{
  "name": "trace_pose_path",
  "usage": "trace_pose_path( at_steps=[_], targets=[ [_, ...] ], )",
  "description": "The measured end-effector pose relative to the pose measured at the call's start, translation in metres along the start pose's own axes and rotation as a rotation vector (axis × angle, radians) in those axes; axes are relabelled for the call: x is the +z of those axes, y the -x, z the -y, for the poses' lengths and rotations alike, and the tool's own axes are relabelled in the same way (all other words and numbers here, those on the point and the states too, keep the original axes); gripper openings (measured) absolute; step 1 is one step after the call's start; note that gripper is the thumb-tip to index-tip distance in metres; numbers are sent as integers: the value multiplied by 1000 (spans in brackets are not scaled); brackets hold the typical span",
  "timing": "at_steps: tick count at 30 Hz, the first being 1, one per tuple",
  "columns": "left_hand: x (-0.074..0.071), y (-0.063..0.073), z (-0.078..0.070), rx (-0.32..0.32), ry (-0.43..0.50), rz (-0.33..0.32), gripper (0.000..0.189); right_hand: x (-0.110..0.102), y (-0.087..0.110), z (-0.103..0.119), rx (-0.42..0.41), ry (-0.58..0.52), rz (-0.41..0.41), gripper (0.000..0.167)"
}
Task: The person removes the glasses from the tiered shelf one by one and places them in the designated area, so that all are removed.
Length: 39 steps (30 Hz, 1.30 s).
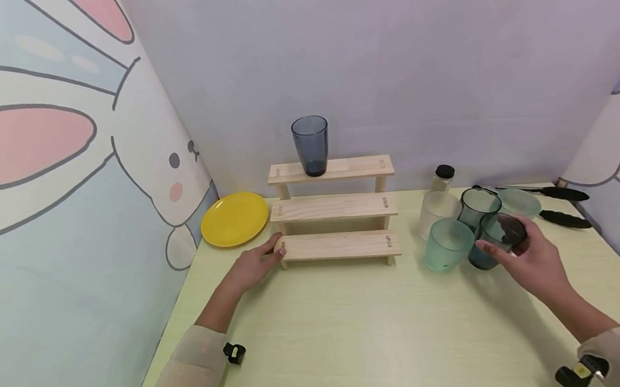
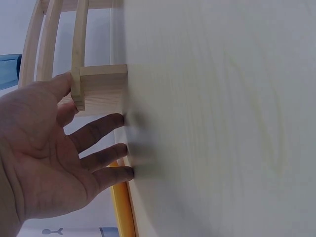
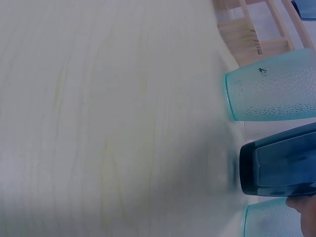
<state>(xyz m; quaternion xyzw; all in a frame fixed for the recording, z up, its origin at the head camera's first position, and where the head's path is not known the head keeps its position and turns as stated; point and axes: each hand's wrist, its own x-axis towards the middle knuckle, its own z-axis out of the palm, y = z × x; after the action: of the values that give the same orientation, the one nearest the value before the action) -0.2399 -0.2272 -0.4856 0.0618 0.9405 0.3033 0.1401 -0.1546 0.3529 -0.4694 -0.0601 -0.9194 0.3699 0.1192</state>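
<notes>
My left hand (image 1: pixel 254 266) pinches the left end of the lowest step of a three-tier wooden stand (image 1: pixel 341 245). In the left wrist view, thumb and index finger of the left hand (image 2: pixel 54 153) meet that board's end, while the other fingers spread toward the table. A dark blue glass tumbler (image 1: pixel 483 257) is gripped by my right hand (image 1: pixel 536 264) among other cups. Its thick base (image 3: pixel 248 170) shows close over the table in the right wrist view. Beside it stands a pale green textured cup (image 1: pixel 448 246). Another dark blue tumbler (image 1: pixel 312 148) stands upright on the top step.
A yellow plate (image 1: pixel 234 219) lies left of the stand. Behind the right-hand cups are a frosted clear cup (image 1: pixel 436 211), a dark-rimmed glass (image 1: pixel 477 204), a black-capped bottle (image 1: pixel 443 177), a pale green cup (image 1: pixel 519 202) and black-handled utensils (image 1: pixel 566 219). Walls border the table.
</notes>
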Motion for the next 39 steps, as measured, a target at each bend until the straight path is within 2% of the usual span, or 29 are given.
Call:
trace_pose_path(
  at_steps=[13, 39],
  targets=[
    [0, 1, -1, 8, -10, -4, 78, 9, 5, -8, -9, -1, 2, 85],
    [0, 3, -1, 16, -6, -2, 77, 6, 2, -7, -44, 15, 39, 100]
  ],
)
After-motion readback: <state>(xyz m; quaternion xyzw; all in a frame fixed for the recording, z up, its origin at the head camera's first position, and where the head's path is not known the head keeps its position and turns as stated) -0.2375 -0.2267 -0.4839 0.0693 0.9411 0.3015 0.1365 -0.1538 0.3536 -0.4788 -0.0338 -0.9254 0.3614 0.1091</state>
